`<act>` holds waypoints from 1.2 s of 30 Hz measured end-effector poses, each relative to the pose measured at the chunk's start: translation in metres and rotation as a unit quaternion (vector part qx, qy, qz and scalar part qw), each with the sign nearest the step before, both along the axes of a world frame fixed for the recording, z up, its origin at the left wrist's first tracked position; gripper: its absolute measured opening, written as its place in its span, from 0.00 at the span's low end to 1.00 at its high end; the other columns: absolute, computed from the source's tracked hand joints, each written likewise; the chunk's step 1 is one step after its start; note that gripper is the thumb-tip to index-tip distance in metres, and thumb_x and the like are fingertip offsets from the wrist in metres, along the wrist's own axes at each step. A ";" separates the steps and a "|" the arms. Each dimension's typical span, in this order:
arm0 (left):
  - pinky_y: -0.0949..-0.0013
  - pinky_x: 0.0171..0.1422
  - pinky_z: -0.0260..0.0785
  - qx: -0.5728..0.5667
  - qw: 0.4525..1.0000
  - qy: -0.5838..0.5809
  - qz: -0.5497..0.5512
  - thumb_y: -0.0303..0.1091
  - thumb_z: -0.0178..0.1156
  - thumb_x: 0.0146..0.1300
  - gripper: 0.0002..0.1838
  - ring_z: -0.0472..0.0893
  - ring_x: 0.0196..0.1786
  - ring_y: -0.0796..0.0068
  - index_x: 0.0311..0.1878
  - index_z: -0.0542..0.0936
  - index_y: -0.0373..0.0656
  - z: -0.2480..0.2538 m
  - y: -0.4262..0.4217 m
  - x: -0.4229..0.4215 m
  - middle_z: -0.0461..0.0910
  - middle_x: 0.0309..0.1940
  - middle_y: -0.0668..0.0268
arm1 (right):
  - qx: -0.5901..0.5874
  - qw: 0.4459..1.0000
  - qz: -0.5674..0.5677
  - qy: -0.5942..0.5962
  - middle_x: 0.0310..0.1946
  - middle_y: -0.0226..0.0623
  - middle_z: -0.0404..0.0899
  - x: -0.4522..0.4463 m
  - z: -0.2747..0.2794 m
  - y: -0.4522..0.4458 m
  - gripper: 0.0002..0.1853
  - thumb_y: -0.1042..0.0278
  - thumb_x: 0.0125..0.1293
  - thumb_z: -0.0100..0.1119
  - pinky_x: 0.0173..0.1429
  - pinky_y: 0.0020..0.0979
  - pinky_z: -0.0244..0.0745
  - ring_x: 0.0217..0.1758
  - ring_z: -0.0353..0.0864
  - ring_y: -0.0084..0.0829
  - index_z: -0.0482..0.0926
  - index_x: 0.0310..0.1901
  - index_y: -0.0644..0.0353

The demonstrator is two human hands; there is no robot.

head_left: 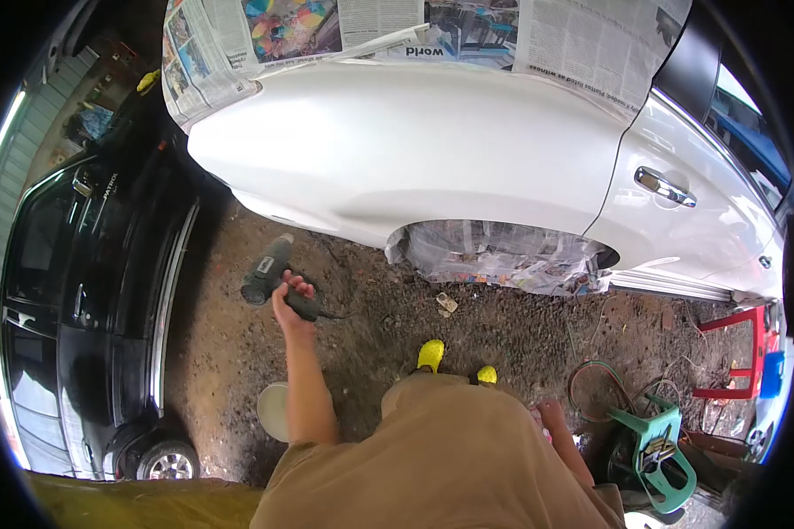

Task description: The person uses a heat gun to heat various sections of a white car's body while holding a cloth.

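My left hand (293, 300) is wrapped round the handle of a dark heat gun (269, 271), whose pale nozzle points up toward the white car panel (397, 141). The gun is a little below the panel's lower edge, apart from it. Newspaper (468, 35) covers the area above the panel, and more covers the wheel (503, 256). My right hand (547, 413) is low beside my body at the right, partly hidden, near a small reddish item; its fingers are too unclear to read.
A black vehicle (97, 300) stands at the left. On the gravel ground are a pale round container (274, 412) and a coiled hose (573, 388). A green stool (653, 441) holding tools and a red stool (757, 353) stand at the right.
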State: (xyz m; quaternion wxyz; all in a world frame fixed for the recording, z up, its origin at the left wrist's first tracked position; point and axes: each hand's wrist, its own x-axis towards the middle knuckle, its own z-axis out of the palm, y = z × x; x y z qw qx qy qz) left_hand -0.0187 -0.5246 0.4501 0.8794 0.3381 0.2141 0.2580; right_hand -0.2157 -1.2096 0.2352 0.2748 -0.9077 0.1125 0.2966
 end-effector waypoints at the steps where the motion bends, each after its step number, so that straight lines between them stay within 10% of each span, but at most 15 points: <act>1: 0.63 0.48 0.77 -0.013 1.000 0.007 -0.016 0.37 0.56 0.63 0.22 0.80 0.37 0.71 0.59 0.73 0.41 -0.002 -0.011 -0.003 0.80 0.40 0.63 | 0.002 0.998 -0.055 0.020 0.40 0.49 0.82 0.000 -0.007 0.001 0.10 0.65 0.61 0.54 0.51 0.42 0.78 0.47 0.82 0.46 0.85 0.38 0.55; 4: 0.61 0.47 0.77 -0.040 0.997 0.043 -0.045 0.35 0.55 0.62 0.24 0.81 0.35 0.70 0.61 0.72 0.41 -0.003 -0.042 -0.014 0.80 0.39 0.62 | -0.057 0.980 0.158 -0.105 0.39 0.48 0.82 -0.014 -0.051 -0.021 0.10 0.66 0.59 0.56 0.50 0.43 0.78 0.46 0.83 0.44 0.85 0.38 0.54; 25: 0.59 0.41 0.81 0.029 0.992 0.091 -0.086 0.32 0.59 0.58 0.28 0.83 0.32 0.67 0.62 0.70 0.35 0.023 -0.200 -0.070 0.80 0.37 0.58 | 0.041 0.997 -0.050 0.038 0.43 0.58 0.82 0.014 -0.002 -0.046 0.18 0.56 0.59 0.57 0.54 0.48 0.74 0.50 0.80 0.56 0.83 0.42 0.63; 34: 0.61 0.43 0.80 0.068 0.998 0.000 -0.019 0.32 0.57 0.60 0.29 0.84 0.35 0.65 0.65 0.67 0.35 0.075 -0.221 -0.099 0.79 0.44 0.54 | -0.061 0.911 0.407 0.007 0.48 0.56 0.80 0.040 -0.067 -0.088 0.17 0.63 0.60 0.54 0.57 0.46 0.74 0.52 0.79 0.55 0.83 0.45 0.64; 36: 0.62 0.43 0.80 0.094 0.995 -0.024 0.006 0.34 0.56 0.61 0.30 0.84 0.35 0.65 0.66 0.65 0.35 0.097 -0.224 -0.108 0.79 0.45 0.53 | 0.090 0.987 0.131 0.019 0.35 0.49 0.83 0.046 -0.047 -0.064 0.12 0.65 0.63 0.51 0.47 0.43 0.77 0.43 0.82 0.51 0.83 0.37 0.61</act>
